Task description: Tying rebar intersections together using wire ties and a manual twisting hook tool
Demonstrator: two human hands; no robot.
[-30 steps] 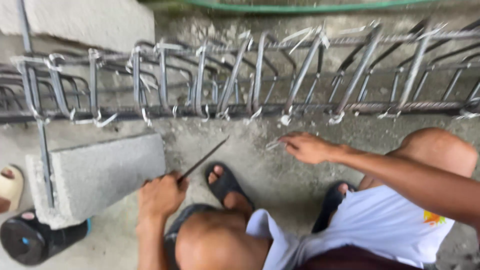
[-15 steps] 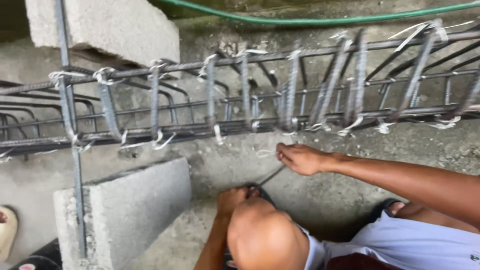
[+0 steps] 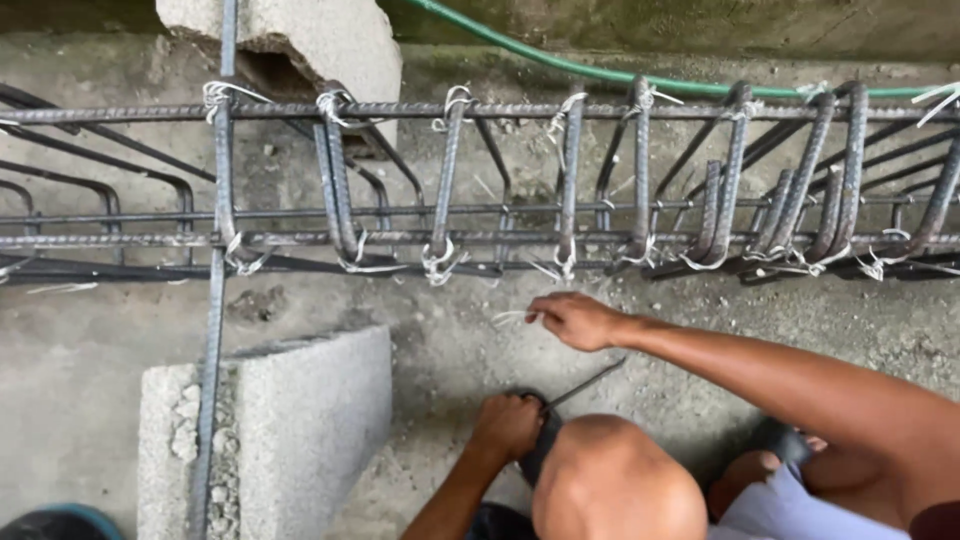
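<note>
Nearest, beside a bare knee (image 3: pixel 615 480): left hand (image 3: pixel 508 425) fisted around the handle of a thin metal hook tool (image 3: pixel 585 384), fingers curled tight. A little farther, over the concrete ground (image 3: pixel 450 340): right hand (image 3: pixel 575 320) with fingertips pinching short pale tie wire (image 3: pixel 510 318), grey concrete block (image 3: pixel 300 410) off to the left. Beyond, just past the wire: long rebar cage (image 3: pixel 560 180) lying crosswise, wire-tied at the joints, green hose (image 3: pixel 600 72) behind.

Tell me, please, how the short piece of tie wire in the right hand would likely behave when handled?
The tie wire pinched in the right hand looks thin and probably light. It likely bends easily yet keeps its shape, since similar wire stays twisted around the rebar cage. Its cut ends may prick fingers.
</note>
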